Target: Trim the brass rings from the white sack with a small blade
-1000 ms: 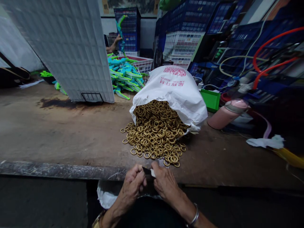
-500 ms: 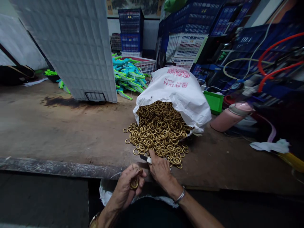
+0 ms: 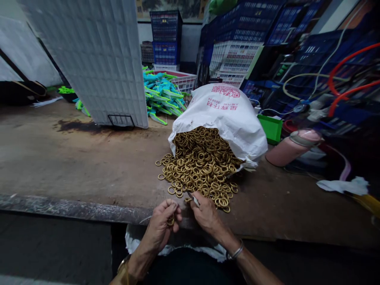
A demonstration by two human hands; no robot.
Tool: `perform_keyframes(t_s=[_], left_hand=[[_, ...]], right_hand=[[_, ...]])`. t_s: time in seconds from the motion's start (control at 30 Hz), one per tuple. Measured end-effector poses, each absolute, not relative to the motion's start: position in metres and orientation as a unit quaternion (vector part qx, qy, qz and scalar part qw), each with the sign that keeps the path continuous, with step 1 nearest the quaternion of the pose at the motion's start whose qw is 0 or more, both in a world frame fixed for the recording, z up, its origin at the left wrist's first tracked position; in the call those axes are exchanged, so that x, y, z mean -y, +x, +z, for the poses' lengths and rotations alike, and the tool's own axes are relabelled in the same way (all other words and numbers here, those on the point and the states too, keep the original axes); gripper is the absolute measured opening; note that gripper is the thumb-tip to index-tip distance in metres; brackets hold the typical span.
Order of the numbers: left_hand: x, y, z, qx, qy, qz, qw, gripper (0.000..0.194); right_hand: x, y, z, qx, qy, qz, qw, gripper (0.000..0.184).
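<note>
My left hand (image 3: 160, 225) is closed in front of the table edge, with brass-coloured rings (image 3: 170, 222) partly hidden in its fingers; how many I cannot tell. In my right hand (image 3: 208, 215) is a small knife (image 3: 196, 201) with a white handle and a short dark blade. Its tip points up and left, and one loose ring (image 3: 187, 200) lies by it; whether they touch I cannot tell. Just beyond, a heap of matching rings (image 3: 196, 172) spills from the mouth of a white sack (image 3: 219, 109) lying on its side.
The brown table (image 3: 97, 166) has a worn front edge. A tall pale panel (image 3: 89, 67) stands at left, with turquoise and green plastic pieces (image 3: 163, 95) behind it. To the right are a pink bottle (image 3: 292, 148), a green tray (image 3: 270, 128) and orange hoses (image 3: 334, 81). Stacked crates (image 3: 234, 57) fill the back.
My right hand has drawn back slightly, and the knife now points more steeply upward. A ring shows by its tip. The left fingers have closed further over their rings.
</note>
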State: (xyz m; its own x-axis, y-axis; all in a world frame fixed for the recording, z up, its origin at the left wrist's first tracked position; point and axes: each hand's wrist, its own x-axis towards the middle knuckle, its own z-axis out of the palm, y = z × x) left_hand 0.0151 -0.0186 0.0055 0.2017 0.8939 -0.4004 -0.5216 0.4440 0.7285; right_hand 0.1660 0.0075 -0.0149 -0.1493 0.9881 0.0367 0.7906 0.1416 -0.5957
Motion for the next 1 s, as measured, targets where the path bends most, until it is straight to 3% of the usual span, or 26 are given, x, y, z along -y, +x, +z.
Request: perform_keyframes(t_s=[0.2, 0.47, 0.6, 0.7, 1.0], left_hand=[[0.013, 0.025, -0.007, -0.491, 0.351, 0.452, 0.657, 0.033], [0.003, 0.033, -0.009, -0.494, 0.445, 0.46, 0.588, 0.017], [-0.002, 0.034, -0.006, -0.484, 0.483, 0.462, 0.565, 0.016], [-0.001, 0.034, -0.006, -0.468, 0.496, 0.454, 0.573, 0.017], [0.004, 0.03, -0.006, -0.431, 0.436, 0.399, 0.681, 0.028]], right_hand=[[0.0, 0.162, -0.014, 0.681, -0.58, 0.347, 0.282, 0.016], [-0.004, 0.159, -0.01, 0.6, -0.58, 0.451, 0.315, 0.018], [-0.006, 0.163, -0.015, 0.575, -0.538, 0.519, 0.333, 0.031], [-0.007, 0.165, -0.024, 0.554, -0.551, 0.517, 0.349, 0.04], [-0.006, 0.161, -0.017, 0.542, -0.542, 0.531, 0.363, 0.038]])
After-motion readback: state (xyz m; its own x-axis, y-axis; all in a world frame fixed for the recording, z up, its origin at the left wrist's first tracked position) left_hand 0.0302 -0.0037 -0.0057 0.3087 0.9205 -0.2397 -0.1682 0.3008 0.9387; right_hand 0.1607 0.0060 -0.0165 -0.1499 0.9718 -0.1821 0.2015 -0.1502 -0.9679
